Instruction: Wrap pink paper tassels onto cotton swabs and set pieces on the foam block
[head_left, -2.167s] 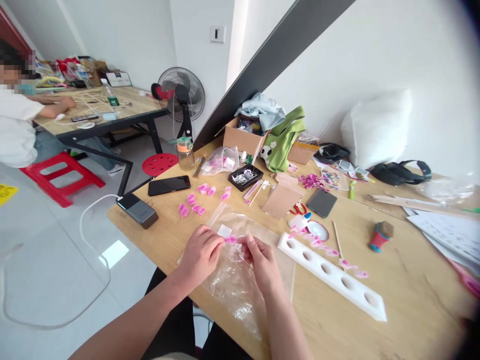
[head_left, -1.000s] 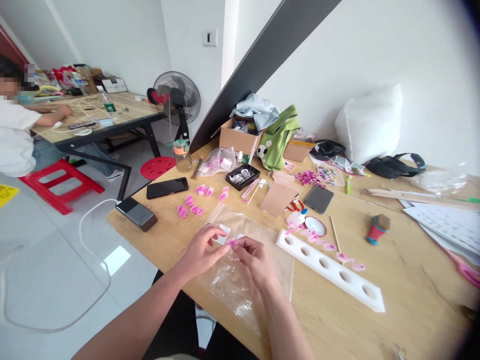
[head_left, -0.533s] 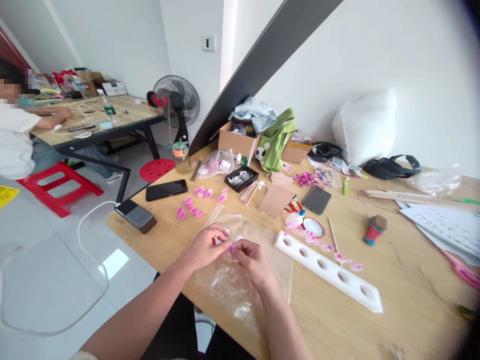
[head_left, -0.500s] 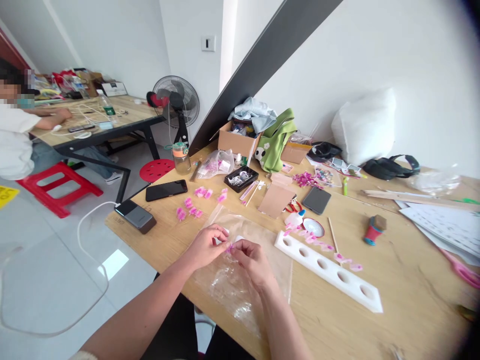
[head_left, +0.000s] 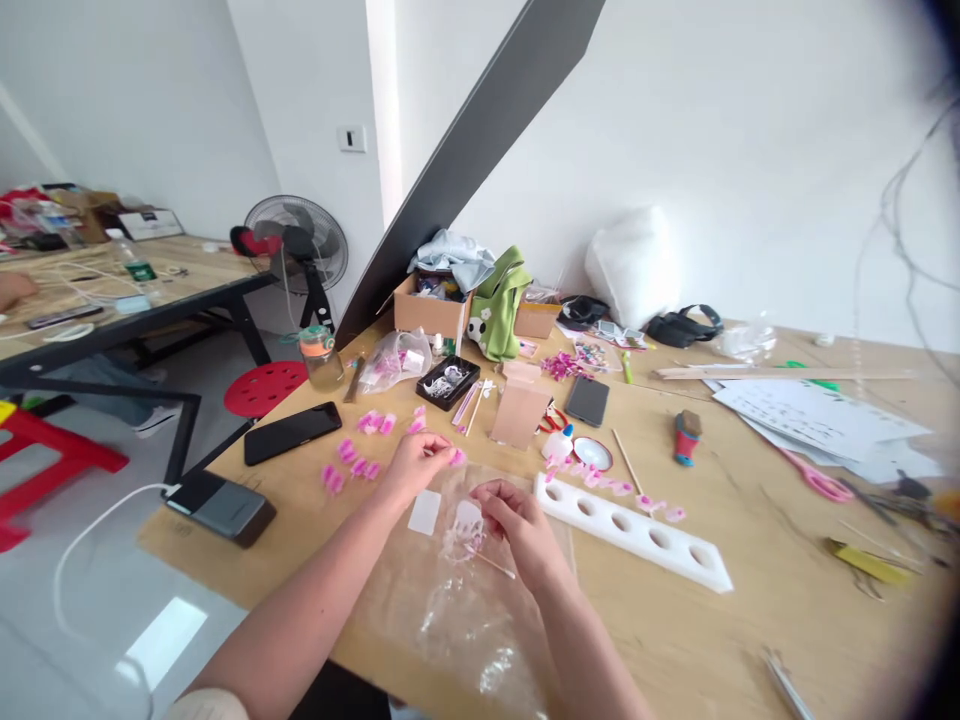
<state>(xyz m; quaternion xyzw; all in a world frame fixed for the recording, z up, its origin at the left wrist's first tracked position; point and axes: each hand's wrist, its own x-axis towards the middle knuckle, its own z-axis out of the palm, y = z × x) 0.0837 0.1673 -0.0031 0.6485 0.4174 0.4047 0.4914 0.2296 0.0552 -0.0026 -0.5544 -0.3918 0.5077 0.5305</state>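
My left hand [head_left: 420, 466] pinches a small pink petal-like piece [head_left: 457, 457] between thumb and fingertips, just above the back edge of a clear plastic bag [head_left: 450, 620]. To its right, my right hand [head_left: 521, 525] has its fingers curled and the tips together; what they hold, if anything, I cannot make out. Below them on the bag lie a white card [head_left: 425, 512], a cluster of clear and pinkish bits [head_left: 463, 540] and a thin stick [head_left: 495, 566]. Several pink pieces [head_left: 346, 451] are spread on the wood left of my left hand.
A white foam strip with holes [head_left: 600, 519] lies right of the bag, with a row of pink pieces [head_left: 619, 487] behind it. Further back are a black tray [head_left: 448, 383], a cardboard piece [head_left: 519, 405] and a phone [head_left: 292, 433]. A power bank [head_left: 221, 507] sits near the left edge.
My hands have moved apart; the left has shifted back and left with the pink piece, uncovering the card and bits on the bag. The view has turned to the right.
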